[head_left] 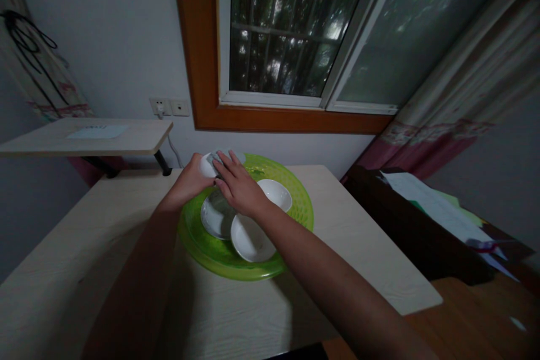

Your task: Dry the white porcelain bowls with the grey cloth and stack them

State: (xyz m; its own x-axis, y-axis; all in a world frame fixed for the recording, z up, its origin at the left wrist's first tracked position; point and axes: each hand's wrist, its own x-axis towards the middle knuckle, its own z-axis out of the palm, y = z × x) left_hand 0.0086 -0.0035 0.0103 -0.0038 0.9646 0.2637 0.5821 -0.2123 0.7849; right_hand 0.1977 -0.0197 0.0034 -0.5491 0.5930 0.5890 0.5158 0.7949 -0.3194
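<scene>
Spreading beneath: pale wood-grain table (363,247).
Tray: round translucent green plastic tray (253,275), on the table.
Bowls in tray: three round white glossy bowls, one left (217,216), one near (252,241), one far right (276,194).
Right hand (242,188): fingers extended, holding a soft grey cloth (216,162) against the held bowl.
Left hand (194,180): gripping a white bowl (206,166), partly hidden, above the tray's far left edge.

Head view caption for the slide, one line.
Left hand holds a white dish, right hand pressing a gray cloth to it above a green basin.
</scene>
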